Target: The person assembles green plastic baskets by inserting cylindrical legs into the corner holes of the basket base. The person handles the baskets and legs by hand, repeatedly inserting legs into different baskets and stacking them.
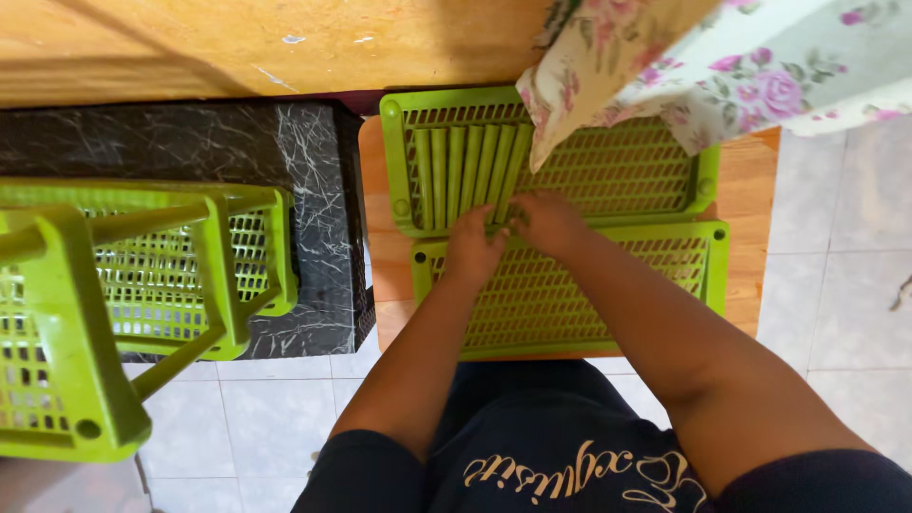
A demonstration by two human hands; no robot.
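Two green plastic lattice trays lie on a wooden board: the far tray [665,185] and the near tray [570,304]. Several green plastic rods [465,161] lie side by side in the left part of the far tray. My left hand [472,249] and my right hand [548,223] meet at the near ends of the rods, where the two trays adjoin. Their fingers are bent down onto the rod ends; I cannot tell whether a rod is gripped.
A partly built green lattice shelf rack [114,304] stands at the left, beside a black marbled block [313,190]. A floral cloth [684,66] hangs over the far tray's right part. A wooden surface [237,47] lies behind. The floor is pale tile [836,285].
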